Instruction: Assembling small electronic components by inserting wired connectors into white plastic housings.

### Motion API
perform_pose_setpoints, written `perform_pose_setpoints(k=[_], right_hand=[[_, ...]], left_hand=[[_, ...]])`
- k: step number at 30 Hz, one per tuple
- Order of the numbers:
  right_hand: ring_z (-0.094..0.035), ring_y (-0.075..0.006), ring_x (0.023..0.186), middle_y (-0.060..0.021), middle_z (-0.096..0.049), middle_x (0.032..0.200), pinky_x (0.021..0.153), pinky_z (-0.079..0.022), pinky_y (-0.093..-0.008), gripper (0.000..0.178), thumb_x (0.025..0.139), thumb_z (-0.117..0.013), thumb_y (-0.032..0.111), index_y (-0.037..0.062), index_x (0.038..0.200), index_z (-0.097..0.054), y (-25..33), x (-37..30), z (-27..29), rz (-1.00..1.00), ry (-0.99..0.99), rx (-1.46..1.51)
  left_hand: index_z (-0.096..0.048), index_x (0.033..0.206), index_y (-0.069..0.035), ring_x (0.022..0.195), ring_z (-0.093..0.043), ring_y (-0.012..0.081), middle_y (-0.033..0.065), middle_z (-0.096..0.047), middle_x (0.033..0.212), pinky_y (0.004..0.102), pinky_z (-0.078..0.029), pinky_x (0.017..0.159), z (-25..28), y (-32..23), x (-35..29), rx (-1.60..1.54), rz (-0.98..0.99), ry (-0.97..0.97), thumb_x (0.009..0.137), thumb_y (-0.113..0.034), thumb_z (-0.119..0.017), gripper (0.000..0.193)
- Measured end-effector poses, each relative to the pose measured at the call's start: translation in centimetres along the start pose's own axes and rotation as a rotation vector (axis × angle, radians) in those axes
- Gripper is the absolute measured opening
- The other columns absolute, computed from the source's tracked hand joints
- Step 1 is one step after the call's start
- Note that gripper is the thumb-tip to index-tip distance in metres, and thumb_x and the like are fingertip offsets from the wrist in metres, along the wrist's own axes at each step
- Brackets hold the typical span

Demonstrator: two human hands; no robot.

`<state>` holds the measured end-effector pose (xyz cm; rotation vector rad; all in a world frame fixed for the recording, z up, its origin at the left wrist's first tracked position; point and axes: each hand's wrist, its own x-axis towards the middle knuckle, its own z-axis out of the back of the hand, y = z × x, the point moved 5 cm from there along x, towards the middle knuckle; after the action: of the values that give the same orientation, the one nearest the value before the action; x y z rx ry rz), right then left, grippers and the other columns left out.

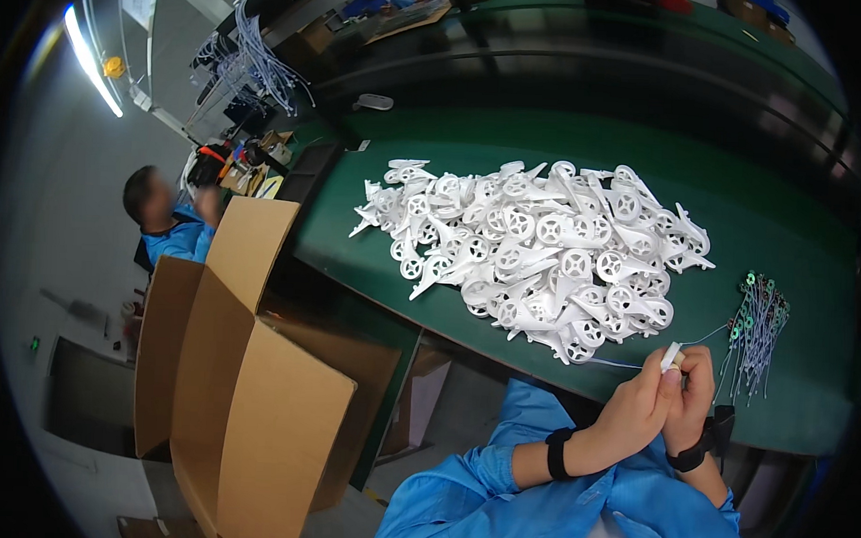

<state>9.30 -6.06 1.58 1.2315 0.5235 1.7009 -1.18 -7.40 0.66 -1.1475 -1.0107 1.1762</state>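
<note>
My left hand (pixel 636 405) and my right hand (pixel 692 394) meet in front of my chest at the table's near edge. Their fingers are closed together on a small white plastic piece (pixel 671 355), most of which the fingers hide. A thin pale wire (pixel 617 365) sticks out to the left of the fingers, and another stretch runs right toward a bundle of wires with small green ends (pixel 757 323). Left of and beyond my hands lies a wide heap of white plastic parts (pixel 545 245), each with a spoked round end and a tapered arm.
The green table (pixel 374 258) carries the heap and the bundle. An open cardboard box (pixel 282 435) stands off its left side. Farther left, a person in blue (pixel 171 222) sits at another bench. Cables (pixel 253 68) hang beyond, and a dark shelf edge (pixel 551 69) crosses the back.
</note>
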Motion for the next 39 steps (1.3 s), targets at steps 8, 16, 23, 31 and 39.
perform_pose_setpoints(k=[8,16,23,31,39], right_hand=[[-0.051,-0.0187,0.081,-0.0091,-0.050,0.100,0.071,-0.043,-0.0302,0.036,0.079,-0.063,-0.002,0.0039,0.111,-0.047,-0.2,0.4,0.8,-0.049,-0.019,0.005],[-0.056,-0.0123,0.088,-0.0078,-0.052,0.106,0.076,-0.048,-0.0250,0.044,0.083,-0.063,-0.004,0.0043,0.120,-0.041,-5.6,6.2,4.3,-0.247,0.021,0.527],[-0.062,-0.0137,0.088,-0.0068,-0.053,0.107,0.063,-0.045,-0.0197,0.037,0.095,-0.053,0.011,0.0006,0.128,-0.042,-10.2,11.9,10.8,-0.449,-0.359,0.488],[-0.060,-0.0110,0.077,-0.0068,-0.059,0.102,0.059,-0.044,-0.0188,0.024,0.095,-0.051,0.010,0.0032,0.118,-0.051,-8.5,6.1,7.1,-0.570,-0.215,0.624],[-0.058,-0.0105,0.075,-0.0053,-0.061,0.095,0.062,-0.044,-0.0195,0.021,0.095,-0.052,0.010,0.0048,0.115,-0.054,-6.5,4.2,6.4,-0.528,-0.161,0.662]], left_hand=[[-0.039,0.128,0.000,0.063,-0.061,0.0291,0.0159,-0.060,0.080,0.0366,-0.046,0.056,0.2,0.7,0.8,-0.115,-0.069,0.014,0.103,-0.029,-0.034,0.039],[-0.014,0.149,-0.004,0.089,-0.064,0.0261,0.0220,-0.054,0.118,0.0323,-0.052,0.074,3.7,2.0,0.9,-0.672,0.030,0.167,0.102,-0.026,-0.037,0.057],[0.001,0.151,-0.009,0.145,0.005,0.0376,0.0217,0.008,0.156,0.0546,-0.005,0.114,6.5,-3.7,-0.3,-1.541,0.021,0.526,0.090,-0.071,-0.021,0.090],[0.005,0.151,-0.010,0.145,0.008,0.0363,0.0200,0.013,0.156,0.0551,-0.003,0.114,7.1,-3.7,-1.3,-1.544,0.022,0.519,0.092,-0.068,-0.019,0.086],[-0.003,0.151,-0.006,0.141,-0.018,0.0400,0.0246,-0.009,0.154,0.0543,-0.021,0.111,7.0,-3.2,-1.9,-1.412,-0.039,0.503,0.099,-0.047,-0.034,0.073]])
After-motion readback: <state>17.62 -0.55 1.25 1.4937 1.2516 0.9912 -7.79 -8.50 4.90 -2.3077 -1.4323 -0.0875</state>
